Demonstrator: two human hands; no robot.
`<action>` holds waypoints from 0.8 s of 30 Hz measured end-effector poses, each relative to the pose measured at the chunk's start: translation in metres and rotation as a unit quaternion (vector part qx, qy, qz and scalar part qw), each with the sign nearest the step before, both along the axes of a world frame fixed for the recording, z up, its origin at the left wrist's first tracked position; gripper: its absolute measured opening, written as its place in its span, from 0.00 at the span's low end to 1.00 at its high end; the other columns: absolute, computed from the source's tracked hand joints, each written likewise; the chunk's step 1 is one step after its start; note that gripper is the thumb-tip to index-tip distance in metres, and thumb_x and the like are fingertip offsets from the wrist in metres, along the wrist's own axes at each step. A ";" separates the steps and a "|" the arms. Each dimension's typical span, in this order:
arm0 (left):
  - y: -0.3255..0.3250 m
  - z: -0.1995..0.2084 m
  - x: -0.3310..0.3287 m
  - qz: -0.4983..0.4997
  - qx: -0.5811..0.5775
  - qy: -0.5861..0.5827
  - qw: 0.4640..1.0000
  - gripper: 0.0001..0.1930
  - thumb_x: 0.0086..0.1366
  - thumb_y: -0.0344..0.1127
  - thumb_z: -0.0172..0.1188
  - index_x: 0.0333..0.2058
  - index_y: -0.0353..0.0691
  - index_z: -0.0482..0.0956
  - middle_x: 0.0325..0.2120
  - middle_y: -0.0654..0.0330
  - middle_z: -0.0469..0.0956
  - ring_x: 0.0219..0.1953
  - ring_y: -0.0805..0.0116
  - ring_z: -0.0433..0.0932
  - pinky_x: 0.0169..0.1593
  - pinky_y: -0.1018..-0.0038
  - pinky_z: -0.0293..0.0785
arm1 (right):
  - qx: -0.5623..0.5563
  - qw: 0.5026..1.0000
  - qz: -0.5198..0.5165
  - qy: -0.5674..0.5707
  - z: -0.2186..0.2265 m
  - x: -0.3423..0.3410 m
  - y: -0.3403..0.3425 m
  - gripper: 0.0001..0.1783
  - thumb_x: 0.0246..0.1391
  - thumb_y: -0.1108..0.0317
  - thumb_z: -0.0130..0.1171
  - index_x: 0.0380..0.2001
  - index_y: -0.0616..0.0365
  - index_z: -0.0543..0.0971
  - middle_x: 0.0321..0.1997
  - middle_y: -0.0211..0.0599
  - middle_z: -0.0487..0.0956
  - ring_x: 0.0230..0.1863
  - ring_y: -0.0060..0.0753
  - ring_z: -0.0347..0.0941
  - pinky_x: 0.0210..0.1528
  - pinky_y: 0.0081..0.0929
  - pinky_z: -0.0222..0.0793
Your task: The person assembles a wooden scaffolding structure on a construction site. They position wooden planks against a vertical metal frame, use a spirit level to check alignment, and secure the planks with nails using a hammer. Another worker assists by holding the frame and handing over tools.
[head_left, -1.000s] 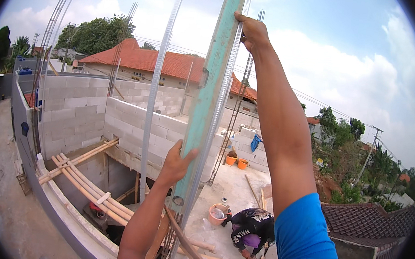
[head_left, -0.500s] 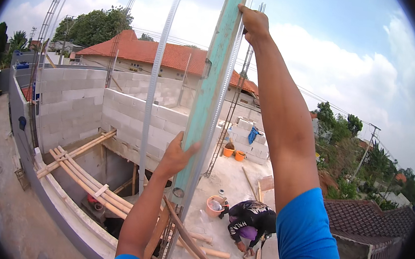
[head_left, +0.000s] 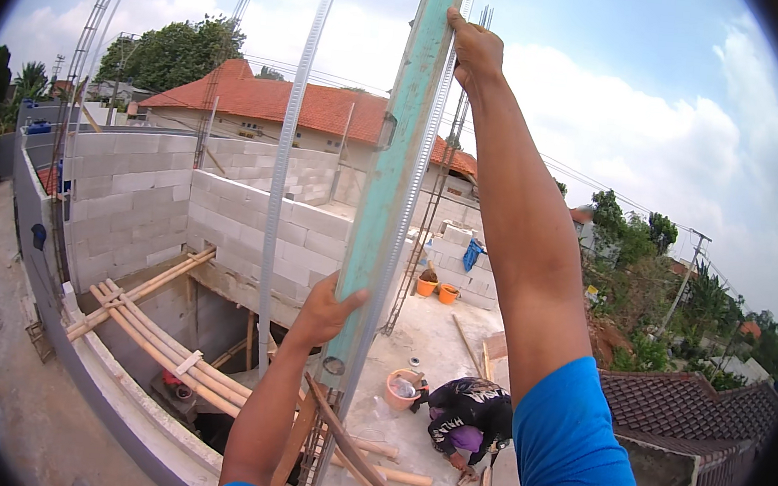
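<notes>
Left, beside a deep opening, a wall of pale grey blocks, with bamboo poles laid across the gap. Beyond, a long orange tiled roof and a leafy tree. On the concrete floor, two orange buckets near a blue cloth, and a pinkish tub beside a crouching co-worker in dark clothing. Far right, a utility pole; nearer, a dark tiled roof. Overhead, a cloudy sky.

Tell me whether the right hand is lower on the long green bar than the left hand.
No, the right hand is well above the left hand along it.
</notes>
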State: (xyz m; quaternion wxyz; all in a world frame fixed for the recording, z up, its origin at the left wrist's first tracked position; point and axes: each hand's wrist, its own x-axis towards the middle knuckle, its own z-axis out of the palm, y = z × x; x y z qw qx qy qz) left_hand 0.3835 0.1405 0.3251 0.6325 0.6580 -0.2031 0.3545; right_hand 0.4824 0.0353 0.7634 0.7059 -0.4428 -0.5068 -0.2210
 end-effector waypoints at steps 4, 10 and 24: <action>0.003 0.004 0.006 0.029 0.007 0.014 0.999 0.25 0.74 0.45 0.65 0.58 0.29 0.77 0.49 0.55 0.83 0.51 0.70 0.78 0.57 0.69 0.74 | 0.025 0.999 0.026 -0.008 -0.002 0.000 0.006 0.23 0.64 0.61 0.70 0.40 0.78 0.79 0.36 0.49 0.80 0.34 0.37 0.81 0.35 0.37 0.83; 0.007 0.010 0.015 0.013 -0.007 0.010 1.000 0.25 0.73 0.45 0.66 0.58 0.29 0.76 0.48 0.55 0.84 0.49 0.70 0.79 0.56 0.69 0.75 | 0.012 0.999 0.040 -0.019 -0.004 0.002 0.007 0.25 0.65 0.63 0.69 0.46 0.82 0.78 0.41 0.53 0.81 0.38 0.40 0.82 0.39 0.39 0.85; 0.006 0.016 0.013 0.021 0.008 0.001 1.000 0.35 0.66 0.49 0.73 0.62 0.29 0.72 0.52 0.52 0.82 0.54 0.66 0.78 0.60 0.66 0.75 | -0.015 1.000 -0.007 -0.011 -0.011 -0.003 0.005 0.34 0.62 0.62 0.71 0.59 0.79 0.71 0.49 0.53 0.81 0.46 0.42 0.83 0.49 0.39 0.86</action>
